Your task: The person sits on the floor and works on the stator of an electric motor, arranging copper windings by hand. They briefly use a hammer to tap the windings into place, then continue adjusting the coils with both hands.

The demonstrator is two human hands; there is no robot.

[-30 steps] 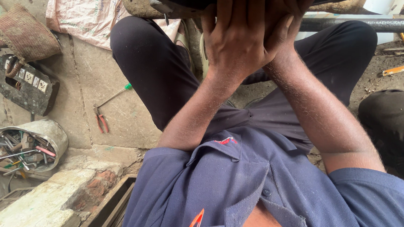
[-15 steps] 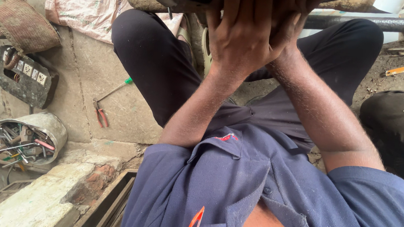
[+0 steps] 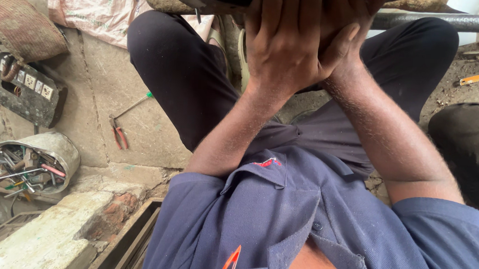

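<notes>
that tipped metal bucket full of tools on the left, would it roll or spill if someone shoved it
The dented metal bucket lies on its side, so its round wall would probably rock or roll. The loose hand tools poking from its mouth would likely slide out. Packed with metal, it probably feels heavy for its size.

Short-sleeved blue button shirt (image 3: 311, 222), small red chest emblem (image 3: 266, 162). Dark trousers (image 3: 182, 75). Forearms bare; orange-handled tool (image 3: 230, 261) in pocket.
</notes>
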